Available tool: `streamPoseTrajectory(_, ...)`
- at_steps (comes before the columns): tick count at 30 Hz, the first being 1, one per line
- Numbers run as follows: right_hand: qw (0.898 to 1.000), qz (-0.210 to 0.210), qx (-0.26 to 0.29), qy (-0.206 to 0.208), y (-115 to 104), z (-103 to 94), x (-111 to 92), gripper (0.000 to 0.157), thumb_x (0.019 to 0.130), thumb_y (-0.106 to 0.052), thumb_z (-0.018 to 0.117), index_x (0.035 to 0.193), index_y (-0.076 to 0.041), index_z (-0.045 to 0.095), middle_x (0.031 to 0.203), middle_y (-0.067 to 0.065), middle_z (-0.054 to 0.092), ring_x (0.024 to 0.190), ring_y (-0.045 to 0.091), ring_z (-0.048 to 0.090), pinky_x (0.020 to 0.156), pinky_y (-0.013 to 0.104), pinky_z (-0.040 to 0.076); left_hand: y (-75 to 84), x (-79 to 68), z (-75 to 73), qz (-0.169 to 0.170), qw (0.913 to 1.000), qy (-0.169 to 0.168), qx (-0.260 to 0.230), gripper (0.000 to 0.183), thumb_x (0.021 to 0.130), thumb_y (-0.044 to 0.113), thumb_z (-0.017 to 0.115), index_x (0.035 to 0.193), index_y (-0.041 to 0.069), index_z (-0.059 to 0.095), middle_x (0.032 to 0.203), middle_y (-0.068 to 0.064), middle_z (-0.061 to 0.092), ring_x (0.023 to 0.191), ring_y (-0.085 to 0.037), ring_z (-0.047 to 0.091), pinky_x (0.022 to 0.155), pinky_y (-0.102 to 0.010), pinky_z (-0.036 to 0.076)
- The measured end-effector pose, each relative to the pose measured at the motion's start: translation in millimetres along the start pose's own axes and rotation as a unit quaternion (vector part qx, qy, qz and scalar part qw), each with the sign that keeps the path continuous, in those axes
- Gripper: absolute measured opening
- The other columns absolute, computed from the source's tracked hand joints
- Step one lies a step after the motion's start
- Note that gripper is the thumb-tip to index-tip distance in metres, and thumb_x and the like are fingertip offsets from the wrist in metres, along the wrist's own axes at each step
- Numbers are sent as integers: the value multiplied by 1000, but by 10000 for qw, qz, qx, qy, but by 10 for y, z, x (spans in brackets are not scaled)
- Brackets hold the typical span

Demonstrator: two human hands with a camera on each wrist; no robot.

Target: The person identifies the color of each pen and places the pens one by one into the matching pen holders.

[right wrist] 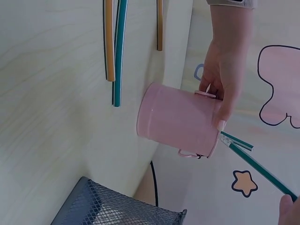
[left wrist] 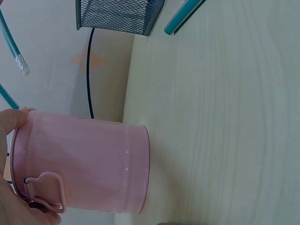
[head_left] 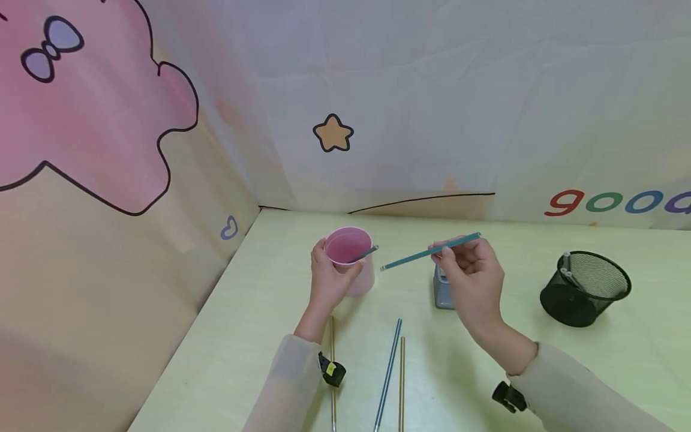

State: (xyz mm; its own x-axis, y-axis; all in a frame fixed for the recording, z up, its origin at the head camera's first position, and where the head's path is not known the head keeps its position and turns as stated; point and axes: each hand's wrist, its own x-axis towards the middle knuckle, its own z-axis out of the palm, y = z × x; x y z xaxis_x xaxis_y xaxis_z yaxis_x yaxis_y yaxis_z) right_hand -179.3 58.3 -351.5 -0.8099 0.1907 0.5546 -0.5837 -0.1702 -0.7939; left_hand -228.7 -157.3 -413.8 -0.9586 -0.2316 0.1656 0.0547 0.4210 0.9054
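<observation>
My left hand grips the rim of a pink bucket with small wire handles, which stands upright on the table. A teal pencil leans inside it, its end poking out over the right rim. To the right, my right hand pinches another teal pencil between thumb and fingers. This one is held slanted in the air, its silver-and-white eraser end pointing at the bucket. In the right wrist view, the held pencil has its eraser end close to the bucket's mouth; I cannot tell whether they touch.
A blue-grey mesh holder stands partly behind my right hand. Farther right is a black mesh cup with small pale items inside. On the table nearer me lie a teal pencil and two orange-yellow pencils, one beside it, another under my left forearm.
</observation>
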Motion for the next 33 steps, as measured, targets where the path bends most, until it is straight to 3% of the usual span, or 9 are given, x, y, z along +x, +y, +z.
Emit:
streamPoseTrajectory(6, 9999, -150, 40, -11, 55, 67, 49, 15, 87, 11, 55, 99, 19, 48, 90, 0, 70, 82, 9, 68, 76, 21, 55, 5, -9, -2, -26, 10000, -7, -7, 88, 77, 20, 77, 143, 2, 22, 140, -18, 35, 128, -34, 40, 104, -50, 41)
streamPoseTrajectory(16, 9986, -266, 408, -195, 200, 155, 67, 13, 88, 12, 54, 100, 15, 49, 93, -1, 71, 85, 10, 68, 80, 22, 55, -55, -28, -33, 68, 9999, 99, 22, 90, 75, 21, 78, 143, 0, 23, 139, -21, 36, 127, -36, 41, 103, -51, 40)
streamPoseTrajectory(23, 9993, -313, 143, -151, 259, 210, 75, 16, 87, 14, 53, 100, 20, 46, 93, -6, 71, 84, 6, 68, 78, 20, 54, -57, -31, -17, 16, 10000, 17, 34, 90, 76, 21, 78, 143, 0, 21, 140, -20, 35, 128, -36, 40, 103, -51, 41)
streamPoseTrajectory(29, 9984, -461, -182, -260, 299, 257, 92, 14, 86, 14, 54, 99, 19, 49, 93, -11, 69, 83, 2, 67, 77, 17, 54, -36, -14, -3, -7, 10000, 3, 22, 91, 77, 21, 77, 144, 1, 21, 140, -19, 35, 128, -35, 39, 103, -50, 42)
streamPoseTrajectory(33, 9981, -314, -476, -233, 329, 297, 88, 13, 88, 11, 55, 100, 17, 52, 94, -9, 68, 83, 0, 67, 78, 16, 53, -10, -8, 0, 48, 10000, 29, 38, 91, 76, 22, 78, 144, 0, 21, 139, -19, 35, 129, -35, 39, 103, -50, 42)
